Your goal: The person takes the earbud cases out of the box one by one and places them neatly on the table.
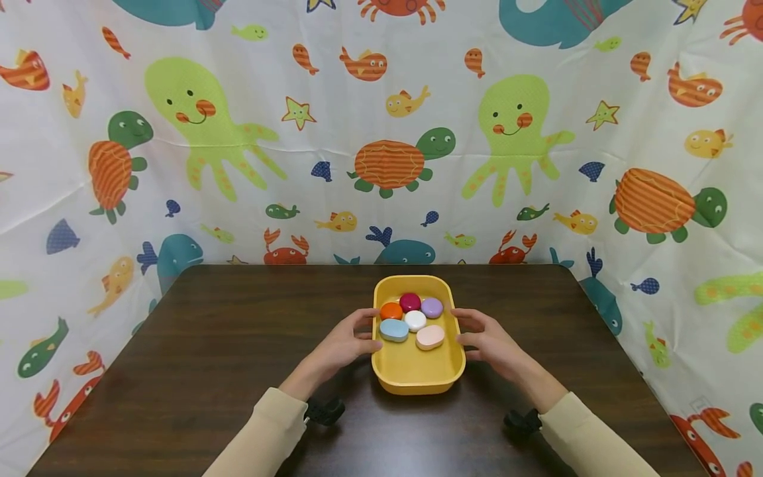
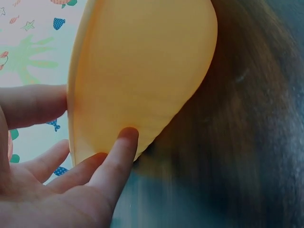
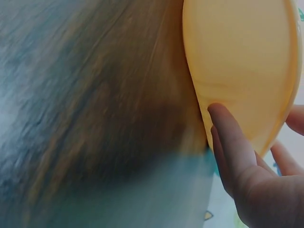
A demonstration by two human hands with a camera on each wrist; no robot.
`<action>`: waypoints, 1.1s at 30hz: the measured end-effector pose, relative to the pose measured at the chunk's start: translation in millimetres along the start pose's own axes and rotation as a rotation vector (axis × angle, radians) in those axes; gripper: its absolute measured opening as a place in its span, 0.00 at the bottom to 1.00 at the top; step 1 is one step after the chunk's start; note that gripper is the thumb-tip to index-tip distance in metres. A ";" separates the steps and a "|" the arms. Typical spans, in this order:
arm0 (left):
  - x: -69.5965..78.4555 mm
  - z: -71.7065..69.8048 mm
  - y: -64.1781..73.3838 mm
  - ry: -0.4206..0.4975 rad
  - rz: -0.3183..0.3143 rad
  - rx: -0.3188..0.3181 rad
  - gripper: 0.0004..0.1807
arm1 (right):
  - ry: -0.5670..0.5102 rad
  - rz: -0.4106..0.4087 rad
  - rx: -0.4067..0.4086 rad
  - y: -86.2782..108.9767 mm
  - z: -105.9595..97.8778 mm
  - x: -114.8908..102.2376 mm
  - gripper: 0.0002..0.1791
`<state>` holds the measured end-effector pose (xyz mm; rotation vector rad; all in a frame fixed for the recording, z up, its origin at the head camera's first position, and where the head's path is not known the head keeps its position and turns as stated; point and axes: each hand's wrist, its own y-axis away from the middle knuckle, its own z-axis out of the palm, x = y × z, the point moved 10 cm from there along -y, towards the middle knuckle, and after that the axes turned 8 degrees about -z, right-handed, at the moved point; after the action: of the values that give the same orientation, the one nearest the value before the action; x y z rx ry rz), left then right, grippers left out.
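Observation:
A yellow rectangular tray [image 1: 418, 368] with rounded corners stands upright between the two hands. Several smooth rounded pieces lie in it: crimson [image 1: 410, 302], orange [image 1: 391, 311], lilac [image 1: 432, 307], white [image 1: 415, 321], light blue [image 1: 394, 330] and pale pink [image 1: 430, 337]. The left hand [image 1: 350, 339] touches the tray's left side, thumb at the rim and fingertips on the outer wall [image 2: 142, 61]. Against the right side rests the right hand [image 1: 489, 341], its fingers extended along the outer wall [image 3: 237, 57]. Whether the tray's base touches the table cannot be told.
The dark wooden table [image 1: 238, 331] extends on both sides of the tray. A white curtain [image 1: 334, 165] printed with sea animals hangs behind the table and along its sides. Black bands with small devices [image 1: 325, 411] are worn on both wrists.

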<state>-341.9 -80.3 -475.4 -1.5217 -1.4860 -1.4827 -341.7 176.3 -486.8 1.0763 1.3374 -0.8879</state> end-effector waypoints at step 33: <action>-10.9 -42.0 15.4 -0.009 -0.002 -0.011 0.37 | -0.039 -0.026 -0.023 -18.9 46.9 -10.5 0.32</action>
<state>-338.9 -125.9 -470.4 -1.5360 -1.4869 -1.4891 -346.3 125.2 -481.3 1.0207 1.3292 -0.9065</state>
